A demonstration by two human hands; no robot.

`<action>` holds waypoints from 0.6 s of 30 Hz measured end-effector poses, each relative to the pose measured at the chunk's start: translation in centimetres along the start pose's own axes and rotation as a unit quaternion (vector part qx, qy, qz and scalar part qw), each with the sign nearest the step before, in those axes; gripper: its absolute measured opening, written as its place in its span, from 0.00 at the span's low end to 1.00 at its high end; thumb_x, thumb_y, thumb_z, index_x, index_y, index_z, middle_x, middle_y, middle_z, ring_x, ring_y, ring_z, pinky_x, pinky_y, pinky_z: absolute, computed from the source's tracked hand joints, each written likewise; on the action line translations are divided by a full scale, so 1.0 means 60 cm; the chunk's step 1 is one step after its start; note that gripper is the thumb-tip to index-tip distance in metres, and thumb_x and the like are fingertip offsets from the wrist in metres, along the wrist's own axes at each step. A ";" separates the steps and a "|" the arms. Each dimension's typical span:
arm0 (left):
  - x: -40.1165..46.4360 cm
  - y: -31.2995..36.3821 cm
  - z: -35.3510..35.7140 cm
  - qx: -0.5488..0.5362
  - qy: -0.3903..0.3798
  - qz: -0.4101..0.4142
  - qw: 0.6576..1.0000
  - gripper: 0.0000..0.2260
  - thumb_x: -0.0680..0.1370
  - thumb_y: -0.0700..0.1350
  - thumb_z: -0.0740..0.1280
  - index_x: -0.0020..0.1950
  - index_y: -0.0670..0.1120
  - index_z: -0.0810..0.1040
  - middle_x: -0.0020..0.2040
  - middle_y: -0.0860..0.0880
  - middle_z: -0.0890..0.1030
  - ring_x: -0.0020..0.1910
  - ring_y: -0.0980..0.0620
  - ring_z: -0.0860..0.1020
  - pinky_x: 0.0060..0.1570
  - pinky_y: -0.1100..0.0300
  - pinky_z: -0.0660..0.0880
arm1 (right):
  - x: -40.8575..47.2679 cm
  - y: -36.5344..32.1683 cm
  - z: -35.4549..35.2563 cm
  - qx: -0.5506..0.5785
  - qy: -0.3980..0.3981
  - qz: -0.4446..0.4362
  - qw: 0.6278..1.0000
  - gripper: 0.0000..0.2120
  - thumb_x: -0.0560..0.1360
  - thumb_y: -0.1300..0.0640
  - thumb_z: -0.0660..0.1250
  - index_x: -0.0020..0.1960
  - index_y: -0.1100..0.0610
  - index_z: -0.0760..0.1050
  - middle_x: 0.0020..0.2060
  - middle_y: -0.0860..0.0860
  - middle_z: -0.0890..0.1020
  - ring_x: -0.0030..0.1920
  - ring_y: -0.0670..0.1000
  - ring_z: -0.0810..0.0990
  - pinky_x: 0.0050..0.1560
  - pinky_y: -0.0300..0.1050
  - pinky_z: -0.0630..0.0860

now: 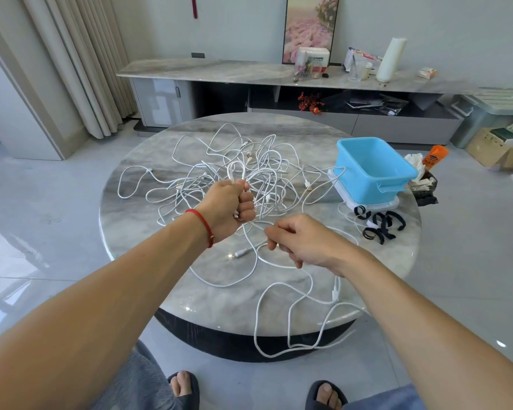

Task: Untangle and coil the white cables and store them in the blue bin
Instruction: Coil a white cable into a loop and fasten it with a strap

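Starting at the left, the left hand (230, 207) is closed in a fist around a small bunch of white cable, with one loop (236, 170) standing up out of the top of the fist, raised above the table (137, 220). From the underside of that fist a single strand runs down and to the right, a short slanting line, into the right hand (301, 242), whose thumb and fingers are curled and pinch it at the fingertips. So the piece being worked lies between the two hands, its long axis left-high to right-low, and beyond the right hand it falls to the table and wanders off over the near edge (296, 321). Behind the left hand, farther from the person, sits the main tangle of white cables (249, 161), still knotted and spread across the middle of the table. Farthest right stands the blue bin (376, 184), with no cable seen in it, plainly nearer the right hand than the left; black straps (378, 226) lie just in front of it. My judgement: the next winding depends on drawing that slanting strand leftward toward the fist.
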State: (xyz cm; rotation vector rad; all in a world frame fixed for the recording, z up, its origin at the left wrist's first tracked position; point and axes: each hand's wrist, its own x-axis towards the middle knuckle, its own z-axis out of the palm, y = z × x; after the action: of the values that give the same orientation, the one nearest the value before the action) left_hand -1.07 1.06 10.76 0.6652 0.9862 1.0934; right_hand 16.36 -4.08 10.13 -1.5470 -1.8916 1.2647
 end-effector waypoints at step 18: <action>-0.036 -0.024 0.032 0.330 -0.191 0.041 0.923 0.12 0.87 0.45 0.55 0.45 0.44 0.68 0.32 0.46 0.70 0.25 0.56 0.62 0.26 0.66 0.61 | -0.007 -0.007 -0.053 -0.164 0.243 -0.163 0.942 0.09 0.70 0.46 0.80 0.41 0.50 0.85 0.31 0.43 0.79 0.33 0.42 0.75 0.38 0.40 0.72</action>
State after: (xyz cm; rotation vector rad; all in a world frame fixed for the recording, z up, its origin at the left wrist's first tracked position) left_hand 1.00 -1.41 11.06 1.4229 0.9831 0.6428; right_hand 18.67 -3.22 12.24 -1.4420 -1.9677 0.3892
